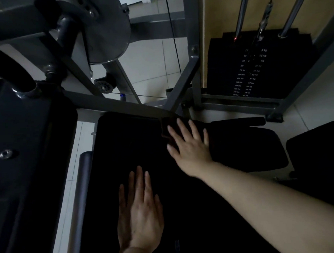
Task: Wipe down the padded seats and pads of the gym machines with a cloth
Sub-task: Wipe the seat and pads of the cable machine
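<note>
Centre of frame, on black padded seat [128,147] | right hand [190,146]: fingers straight and spread, pressing dark cloth [167,129] flat at pad's upper right edge | left hand [140,211]: lower centre, fingers straight, together, palm flat on pad, holding nothing | weight stack [255,69]: upper right.

Padded seat [128,147]: black, flat, broad, lying lengthwise beneath both hands. Cloth [165,129]: dark reddish, crumpled, at the seat's far right corner, largely hidden under spread fingers. Smaller black pad [259,147]: just right of the seat.
</note>
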Motion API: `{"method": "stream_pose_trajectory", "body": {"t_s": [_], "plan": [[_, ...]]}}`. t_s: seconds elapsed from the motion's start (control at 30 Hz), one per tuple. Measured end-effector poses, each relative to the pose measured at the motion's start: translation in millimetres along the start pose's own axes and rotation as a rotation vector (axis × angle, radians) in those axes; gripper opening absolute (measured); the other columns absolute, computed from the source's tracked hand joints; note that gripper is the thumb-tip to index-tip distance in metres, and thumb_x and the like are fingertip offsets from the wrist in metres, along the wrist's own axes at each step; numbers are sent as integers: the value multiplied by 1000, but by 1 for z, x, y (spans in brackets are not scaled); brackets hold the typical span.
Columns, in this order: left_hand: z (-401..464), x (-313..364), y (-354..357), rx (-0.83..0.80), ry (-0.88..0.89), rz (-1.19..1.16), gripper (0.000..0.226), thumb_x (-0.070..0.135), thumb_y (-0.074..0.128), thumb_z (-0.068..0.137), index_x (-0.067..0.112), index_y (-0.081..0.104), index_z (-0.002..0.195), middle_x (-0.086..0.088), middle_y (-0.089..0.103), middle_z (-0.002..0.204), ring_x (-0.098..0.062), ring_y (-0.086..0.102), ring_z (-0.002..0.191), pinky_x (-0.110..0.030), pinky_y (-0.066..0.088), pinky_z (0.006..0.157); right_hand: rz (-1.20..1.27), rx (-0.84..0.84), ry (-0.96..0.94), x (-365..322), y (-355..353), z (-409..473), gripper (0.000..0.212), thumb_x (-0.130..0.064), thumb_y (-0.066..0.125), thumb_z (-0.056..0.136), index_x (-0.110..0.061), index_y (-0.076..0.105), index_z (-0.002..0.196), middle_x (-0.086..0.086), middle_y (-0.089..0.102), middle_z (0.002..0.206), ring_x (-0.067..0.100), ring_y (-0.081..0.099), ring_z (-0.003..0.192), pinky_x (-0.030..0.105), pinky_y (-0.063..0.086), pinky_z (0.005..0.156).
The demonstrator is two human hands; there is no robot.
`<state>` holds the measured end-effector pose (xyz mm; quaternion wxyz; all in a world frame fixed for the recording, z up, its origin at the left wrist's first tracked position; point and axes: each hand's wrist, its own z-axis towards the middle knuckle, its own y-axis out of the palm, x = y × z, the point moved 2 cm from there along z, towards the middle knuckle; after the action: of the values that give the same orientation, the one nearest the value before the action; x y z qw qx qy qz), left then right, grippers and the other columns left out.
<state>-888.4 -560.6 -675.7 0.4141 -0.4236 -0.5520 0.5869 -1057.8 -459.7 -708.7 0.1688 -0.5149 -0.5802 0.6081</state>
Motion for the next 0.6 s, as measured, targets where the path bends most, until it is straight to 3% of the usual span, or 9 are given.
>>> {"method": "stream_pose_trajectory", "body": {"t_s": [0.13, 0.2, 0.4, 0.5, 0.6], "plan": [[-2, 1, -1, -9, -5, -19, 57, 30, 29, 92, 6, 36, 144, -12, 33, 152, -24, 25, 140, -40, 13, 115, 64, 92, 64, -5, -15, 26, 48, -54, 29, 96, -50, 25, 144, -14, 15, 158, 18, 10, 143, 50, 15, 108], [-2, 0, -2, -6, -10, -36, 57, 30, 29, 93, 5, 38, 143, -12, 32, 152, -24, 25, 141, -40, 12, 116, 84, 105, 34, -8, -15, 9, 44, -51, 33, 97, -49, 32, 141, -16, 21, 155, 17, 20, 139, 46, 23, 103], [-2, -3, 2, 52, -6, -108, 54, 21, 30, 91, -3, 42, 138, -18, 36, 148, -28, 25, 139, -40, 13, 114, 27, 37, -178, -26, 9, -126, 47, -59, 35, 90, -42, 49, 132, -11, 42, 147, 20, 51, 120, 49, 48, 82], [-1, -4, 3, 79, -13, -136, 54, 18, 30, 90, -5, 42, 137, -20, 38, 146, -29, 25, 138, -39, 11, 115, -6, -41, -285, -23, 19, -185, 42, -58, 28, 93, -46, 54, 124, -13, 46, 144, 10, 58, 111, 36, 53, 70], [-1, -4, 3, 98, 3, -156, 54, 17, 31, 88, -6, 45, 135, -20, 40, 145, -29, 27, 137, -37, 12, 115, -41, -13, -294, -18, 19, -154, 42, -49, 33, 91, -43, 51, 129, -10, 45, 145, 12, 55, 115, 42, 51, 82]]}}
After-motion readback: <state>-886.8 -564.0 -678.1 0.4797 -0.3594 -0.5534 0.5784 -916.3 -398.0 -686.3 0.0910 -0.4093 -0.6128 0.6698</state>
